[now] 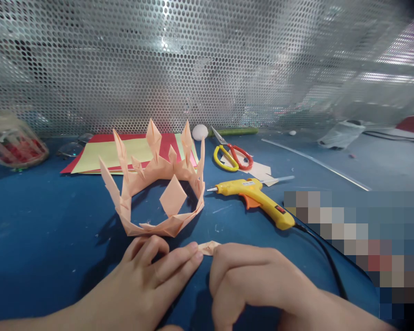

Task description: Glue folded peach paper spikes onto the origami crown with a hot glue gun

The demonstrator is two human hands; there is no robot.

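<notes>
A small peach folded paper piece (209, 248) lies low over the blue table between my hands. My left hand (152, 271) holds its left end under two extended fingertips, while the other fingers curl in. At the right end, my right hand (251, 276) is closed on the piece, its fingers bent and partly hiding it. Just beyond my left hand stands a peach paper crown (162, 225), a ring of folded strips with tall pointed pieces and a diamond at the front. To its right lies a yellow glue gun (251, 191) with an orange trigger and a clear glue stick.
Scissors (232, 156) with yellow and red handles rest on paper scraps (262, 172). Coloured sheets (113, 154) lie behind the crown. A jar (14, 142) stands far left. A loose glue stick (317, 163) lies right. The glue gun's black cord (331, 262) runs toward my right arm.
</notes>
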